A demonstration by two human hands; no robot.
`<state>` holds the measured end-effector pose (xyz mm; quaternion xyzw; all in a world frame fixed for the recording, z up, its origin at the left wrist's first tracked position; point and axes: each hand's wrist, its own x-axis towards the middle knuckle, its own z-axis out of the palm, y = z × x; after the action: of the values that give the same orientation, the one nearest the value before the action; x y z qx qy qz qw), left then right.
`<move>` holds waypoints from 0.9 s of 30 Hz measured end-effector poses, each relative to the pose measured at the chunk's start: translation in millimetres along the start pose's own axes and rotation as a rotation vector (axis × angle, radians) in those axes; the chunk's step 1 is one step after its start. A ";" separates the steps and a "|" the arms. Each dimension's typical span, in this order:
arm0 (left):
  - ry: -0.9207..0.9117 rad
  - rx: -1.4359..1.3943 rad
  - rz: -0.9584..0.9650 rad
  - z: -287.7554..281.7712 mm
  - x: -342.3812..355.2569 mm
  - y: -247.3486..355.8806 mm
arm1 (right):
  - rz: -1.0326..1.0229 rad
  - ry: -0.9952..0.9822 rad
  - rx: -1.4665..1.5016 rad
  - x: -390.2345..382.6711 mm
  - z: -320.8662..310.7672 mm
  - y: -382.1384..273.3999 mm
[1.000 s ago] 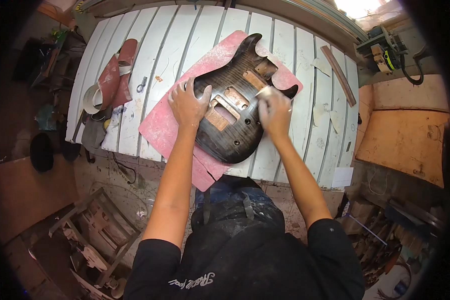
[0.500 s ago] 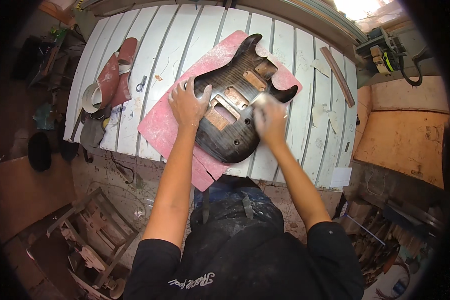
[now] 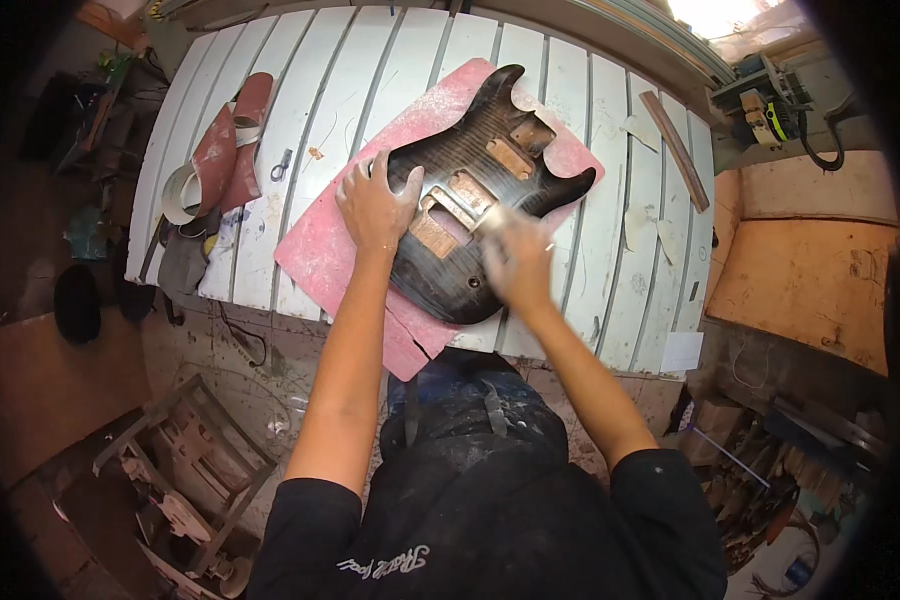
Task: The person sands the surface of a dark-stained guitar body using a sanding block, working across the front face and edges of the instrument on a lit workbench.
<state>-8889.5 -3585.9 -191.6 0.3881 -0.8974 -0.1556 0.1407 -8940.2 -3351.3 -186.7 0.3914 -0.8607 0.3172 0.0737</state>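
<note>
A dark-stained electric guitar body point(image 3: 435, 275) with bare-wood cavities lies face up on a pink pad point(image 3: 315, 235). My left hand point(image 3: 378, 205) rests flat on its left edge, fingers spread and dusted white. Blurred by motion, my right hand point(image 3: 520, 262) is closed on a small pale piece, apparently sandpaper point(image 3: 491, 222), against the face beside the middle and lower cavities. That hand covers part of the body's right side. Its fingertips and the exact shape of the pale piece cannot be made out.
The white slatted table point(image 3: 305, 80) carries a curled reddish abrasive belt point(image 3: 217, 160) at left. At right lie a wooden strip point(image 3: 676, 150) and several pale scraps point(image 3: 638, 228). A machine with a cable point(image 3: 765, 115) stands beyond the right corner; a wooden frame point(image 3: 195, 470) stands lower left.
My right hand has moved down and left across the guitar body with the pale sandpaper, toward the lower cavity. My left hand stays in place.
</note>
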 end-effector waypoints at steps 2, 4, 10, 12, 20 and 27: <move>0.005 -0.010 0.005 0.1 0.5 2.4 | 0.121 0.128 -0.078 30.5 -6.0 31.0; -0.008 -0.016 0.014 0.1 0.9 2.8 | 0.172 0.176 -0.123 39.5 -8.4 30.9; 0.009 -0.007 0.009 2.3 0.3 -2.9 | -0.095 -0.078 0.011 -48.1 10.6 -78.5; -0.005 -0.011 0.008 1.4 0.3 0.2 | -0.125 -0.124 0.095 -53.2 8.0 -78.6; 0.018 -0.024 0.030 0.4 0.9 2.0 | 0.193 0.155 -0.106 36.1 -11.2 36.0; -0.016 -0.017 0.000 0.3 0.5 -0.3 | -0.059 -0.136 0.076 -61.7 -1.4 -63.4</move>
<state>-8889.7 -3586.4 -192.0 0.3855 -0.8972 -0.1664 0.1368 -8852.6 -3343.0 -177.8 0.4396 -0.8392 0.3201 0.0091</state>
